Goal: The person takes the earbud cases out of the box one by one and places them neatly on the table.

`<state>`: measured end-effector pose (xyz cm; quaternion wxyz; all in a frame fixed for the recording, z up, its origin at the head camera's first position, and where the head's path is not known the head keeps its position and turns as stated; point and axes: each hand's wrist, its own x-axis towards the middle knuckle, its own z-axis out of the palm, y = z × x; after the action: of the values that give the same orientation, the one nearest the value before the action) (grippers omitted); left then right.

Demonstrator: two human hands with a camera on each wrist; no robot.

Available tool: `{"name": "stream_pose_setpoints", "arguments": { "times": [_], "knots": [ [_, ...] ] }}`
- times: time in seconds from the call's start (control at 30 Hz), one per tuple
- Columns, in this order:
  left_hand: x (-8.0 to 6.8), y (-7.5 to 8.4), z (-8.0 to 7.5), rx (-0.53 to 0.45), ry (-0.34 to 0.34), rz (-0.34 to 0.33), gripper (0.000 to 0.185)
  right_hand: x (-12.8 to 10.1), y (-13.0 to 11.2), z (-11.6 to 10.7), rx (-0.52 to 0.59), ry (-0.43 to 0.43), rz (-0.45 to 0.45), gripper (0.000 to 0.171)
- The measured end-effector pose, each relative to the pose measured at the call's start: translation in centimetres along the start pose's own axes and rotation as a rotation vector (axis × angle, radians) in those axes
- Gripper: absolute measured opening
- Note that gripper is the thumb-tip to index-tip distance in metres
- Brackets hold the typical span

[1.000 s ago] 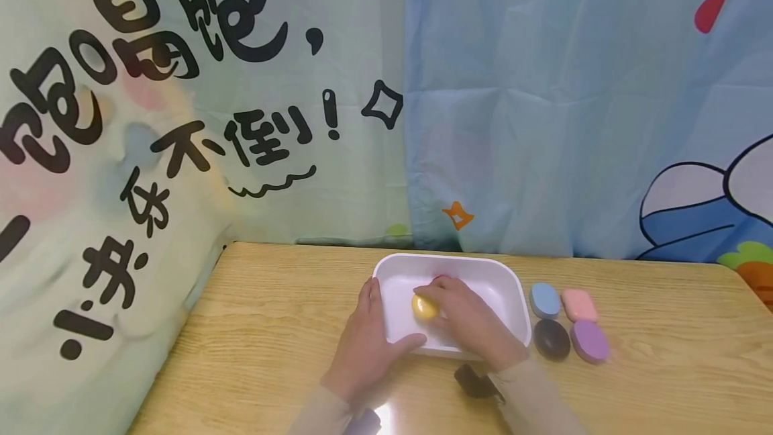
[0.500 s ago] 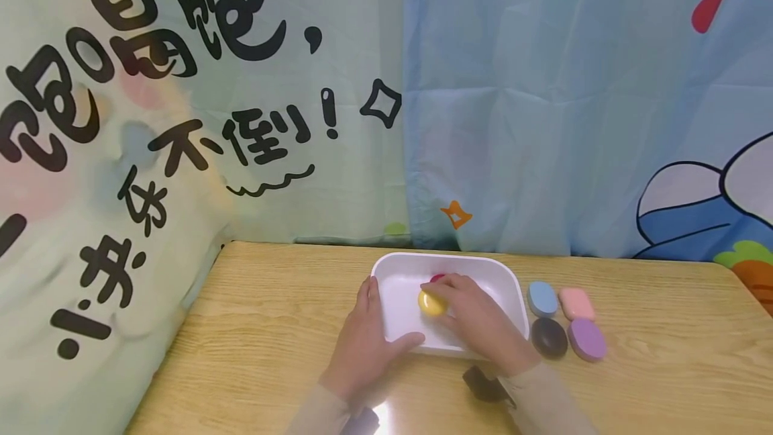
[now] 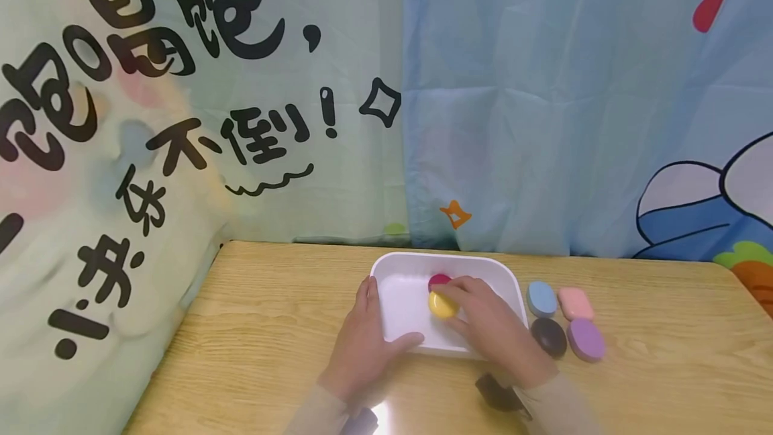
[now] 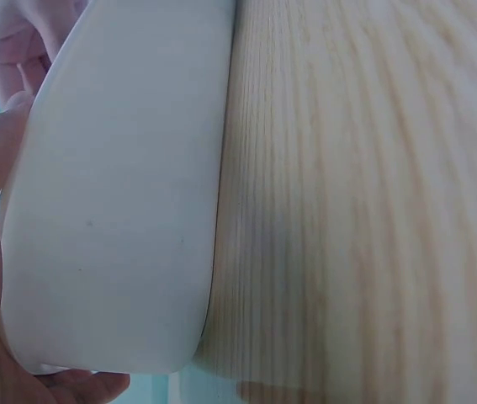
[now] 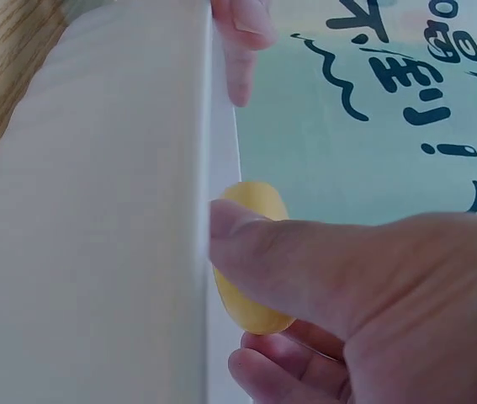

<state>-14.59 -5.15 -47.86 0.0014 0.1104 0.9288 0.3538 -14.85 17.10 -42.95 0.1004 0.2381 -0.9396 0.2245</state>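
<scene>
A white rectangular basin [image 3: 398,270] stands on the wooden table. My right hand [image 3: 483,317] reaches inside it and pinches a yellow oval piece [image 3: 442,305] between thumb and fingers; in the right wrist view the yellow piece [image 5: 251,261] shows just past the basin wall [image 5: 95,252]. A red piece [image 3: 439,280] lies in the basin behind it. My left hand [image 3: 368,341] grips the basin's left front corner, thumb over the rim. The left wrist view shows the basin's outer wall [image 4: 112,210] against my palm.
Right of the basin lie a blue oval [image 3: 541,298], a pink block [image 3: 575,303], a dark oval [image 3: 548,336] and a purple oval [image 3: 586,340]. A printed curtain [image 3: 543,99] hangs behind the table [image 3: 253,327]. The table's left edge is close to the cloth.
My right hand has carried the yellow piece rightward and slightly back inside the basin, uncovering the red piece behind it. The left hand has stayed on the basin corner.
</scene>
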Motion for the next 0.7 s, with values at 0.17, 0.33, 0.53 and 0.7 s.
{"name": "stream_pose_setpoints", "arguments": {
  "times": [0.17,0.33,0.53,0.7],
  "knots": [
    [0.0,0.0,0.0,0.0,0.006,-0.007,0.118,-0.7,-0.1,-0.8,-0.001,0.01,-0.004,0.044],
    [0.0,0.0,0.0,0.005,0.007,-0.01,0.118,-1.3,0.0,-1.6,0.007,-0.004,0.015,0.044],
    [0.0,0.1,-0.1,-0.017,0.006,-0.013,0.118,-2.1,0.4,-2.5,-0.006,0.02,0.008,0.044],
    [-0.1,0.2,-0.2,-0.025,0.004,-0.02,0.118,-3.0,0.5,-3.2,-0.014,0.012,0.05,0.044]
  ]
}}
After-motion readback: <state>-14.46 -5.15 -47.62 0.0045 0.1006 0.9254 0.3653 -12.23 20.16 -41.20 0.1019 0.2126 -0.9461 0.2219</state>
